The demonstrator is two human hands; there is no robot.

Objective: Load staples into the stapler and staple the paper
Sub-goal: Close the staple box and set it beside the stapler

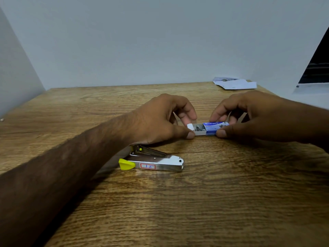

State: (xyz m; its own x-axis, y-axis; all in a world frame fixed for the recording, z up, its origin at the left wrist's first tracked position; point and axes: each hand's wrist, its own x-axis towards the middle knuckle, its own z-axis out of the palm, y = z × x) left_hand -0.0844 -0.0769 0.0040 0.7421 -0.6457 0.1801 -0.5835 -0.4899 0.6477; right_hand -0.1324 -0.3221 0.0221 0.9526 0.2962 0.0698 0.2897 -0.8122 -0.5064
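Two hands work at one small staple box [208, 128] near the middle of the wooden tabletop [213, 202]. The left hand [160, 120] pinches the white inner tray [193, 130] of the box between thumb and forefinger, and the tray stands partly drawn out to the left, with grey staples [198, 128] showing inside it. The right hand [252, 116] pinches the blue outer sleeve [214, 126] of the same box, thumb on the near side and fingers curled over the far side. The box rests on, or just above, the tabletop; which of the two cannot be told.

The stapler [154, 161] lies on the tabletop nearer the front edge than the box, just beside the left wrist. It is silver metal with a yellow end cap pointing left and a red-bordered label on its side, and its top arm is swung open, apart from the base.

Folded white paper [235, 83] lies at the far right corner of the tabletop, well apart from both hands, against the pale wall [142, 41].
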